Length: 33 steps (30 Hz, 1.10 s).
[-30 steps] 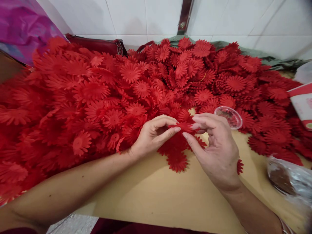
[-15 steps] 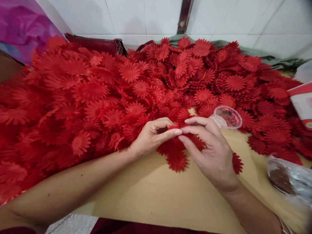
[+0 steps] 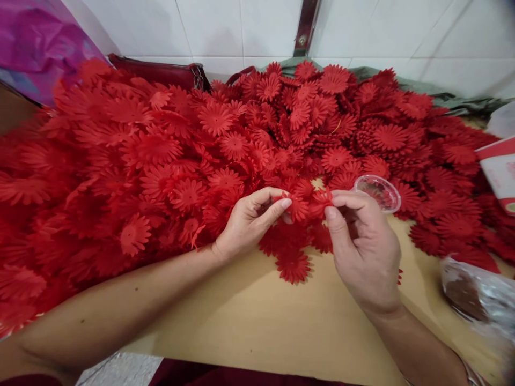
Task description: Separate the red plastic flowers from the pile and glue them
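A huge heap of red daisy-shaped flower cutouts [image 3: 169, 145] covers the far half of a tan table [image 3: 257, 316]. My left hand [image 3: 247, 222] pinches one small red flower [image 3: 298, 206] between thumb and fingers at the heap's near edge. My right hand [image 3: 364, 249] pinches another red flower [image 3: 322, 199] right beside it, so the two pieces touch or overlap between my hands. More red flowers [image 3: 293, 265] lie flat on the table under my hands.
A small clear plastic cup [image 3: 380, 192] lies just beyond my right hand. A clear bag with brown contents [image 3: 470, 295] sits at the right edge, a white and red container [image 3: 501, 169] above it. A dark red bag [image 3: 161, 72] and purple cloth [image 3: 36, 43] stand at the back left.
My hands have drawn apart slightly and lifted. Each now shows a separate flower, where before the fingertips met over one red piece. My right hand has curled into a pinch.
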Motion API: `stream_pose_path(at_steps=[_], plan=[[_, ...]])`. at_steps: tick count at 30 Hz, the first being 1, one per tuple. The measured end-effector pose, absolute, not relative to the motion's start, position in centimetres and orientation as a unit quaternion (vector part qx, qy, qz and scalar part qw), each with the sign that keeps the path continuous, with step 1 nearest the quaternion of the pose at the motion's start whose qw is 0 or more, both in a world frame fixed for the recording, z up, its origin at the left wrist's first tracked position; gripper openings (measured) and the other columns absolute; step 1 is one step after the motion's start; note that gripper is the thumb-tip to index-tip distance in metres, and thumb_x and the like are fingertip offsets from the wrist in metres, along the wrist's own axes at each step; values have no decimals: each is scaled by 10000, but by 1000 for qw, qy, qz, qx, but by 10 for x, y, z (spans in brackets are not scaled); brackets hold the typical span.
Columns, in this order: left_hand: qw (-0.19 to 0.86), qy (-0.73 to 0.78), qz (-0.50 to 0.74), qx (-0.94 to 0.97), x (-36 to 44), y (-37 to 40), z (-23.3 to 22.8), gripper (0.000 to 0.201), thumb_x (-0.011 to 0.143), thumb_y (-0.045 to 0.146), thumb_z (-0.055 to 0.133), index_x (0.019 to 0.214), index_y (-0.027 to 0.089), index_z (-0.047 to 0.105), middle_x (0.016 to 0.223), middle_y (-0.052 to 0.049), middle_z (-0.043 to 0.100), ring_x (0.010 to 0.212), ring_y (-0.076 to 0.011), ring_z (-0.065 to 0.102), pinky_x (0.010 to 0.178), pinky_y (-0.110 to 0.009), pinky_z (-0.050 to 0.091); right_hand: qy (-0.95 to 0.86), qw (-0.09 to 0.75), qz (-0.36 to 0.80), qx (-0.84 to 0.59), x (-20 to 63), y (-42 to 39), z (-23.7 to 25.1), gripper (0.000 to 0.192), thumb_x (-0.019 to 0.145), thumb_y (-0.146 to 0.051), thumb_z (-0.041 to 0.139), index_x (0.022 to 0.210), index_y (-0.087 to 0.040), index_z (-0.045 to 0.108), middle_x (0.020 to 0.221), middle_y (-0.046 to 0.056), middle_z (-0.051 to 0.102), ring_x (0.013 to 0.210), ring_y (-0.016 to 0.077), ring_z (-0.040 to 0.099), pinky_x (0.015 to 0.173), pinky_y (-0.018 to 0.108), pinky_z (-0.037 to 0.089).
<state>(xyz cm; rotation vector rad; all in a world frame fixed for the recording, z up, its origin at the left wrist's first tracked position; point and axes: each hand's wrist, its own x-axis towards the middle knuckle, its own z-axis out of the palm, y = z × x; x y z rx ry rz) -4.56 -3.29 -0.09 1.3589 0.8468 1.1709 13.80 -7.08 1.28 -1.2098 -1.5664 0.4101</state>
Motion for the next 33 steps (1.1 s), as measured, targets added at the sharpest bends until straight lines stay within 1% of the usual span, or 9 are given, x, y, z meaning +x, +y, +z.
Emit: stream_pose_path(at_steps=[5,7,11,15,19,22,25,29,33], plan=[[541,379,513,549,-46,-29,-1,229,980,395,625,994,167,607,767,-4,709,708,-116,689,738,-236,568,-648,547,161,-505,138,-70,14,159,958,-190,624,1105,-244,649,1175,72,650,1134,235,638,1001,461,520],[529,374,531,546,-46,-27,-3,220,973,359,640,1077,171,594,839,-14,717,771,-118,707,792,-243,582,-644,555,164,-501,138,-70,15,181,937,-183,653,1106,-249,655,1180,71,640,1141,237,632,1018,472,516],[509,356,545,564,-45,-25,-9,289,969,301,643,1222,189,561,1086,-65,697,884,-120,719,870,-259,585,-633,544,192,-517,138,-71,14,271,921,-193,680,1181,-260,644,1154,62,644,1004,206,661,936,437,552],[454,362,558,593,-45,-27,-12,433,957,304,658,1350,247,486,1419,-118,554,1069,-168,706,937,-306,586,-637,537,194,-518,138,-72,12,320,924,-205,678,1232,-277,636,1202,64,647,1009,202,668,948,440,563],[366,372,543,657,-47,-31,-11,508,975,319,632,1443,277,440,1595,-133,393,1377,-249,542,1092,-379,519,-676,532,163,-484,138,-69,12,338,926,-188,669,1254,-266,652,1322,90,616,1206,243,624,1023,470,543],[293,371,519,712,-49,-33,-7,466,983,322,619,1424,250,486,1589,-148,405,1481,-278,425,1153,-415,465,-700,517,92,-484,141,-67,21,252,938,-155,643,1165,-246,701,1254,89,671,1223,247,617,1061,483,513],[221,343,498,765,-50,-36,0,408,980,291,617,1374,222,536,1536,-165,476,1456,-279,453,1177,-462,437,-714,502,64,-483,153,-73,42,211,953,-156,624,1114,-260,712,1127,58,725,1125,230,668,1066,470,502],[175,260,456,833,-51,-41,6,346,952,210,643,1296,201,602,1455,-165,579,1391,-264,539,1175,-463,454,-765,352,57,-536,188,-98,72,191,987,-289,596,1150,-303,695,1100,38,745,1008,242,704,930,428,538],[165,101,360,913,-48,-45,5,269,971,216,627,1238,192,643,1336,-110,704,1355,-234,595,1208,-430,433,-771,236,8,-591,223,-128,70,220,1000,-433,537,1055,-273,677,956,48,734,800,239,699,722,394,508]])
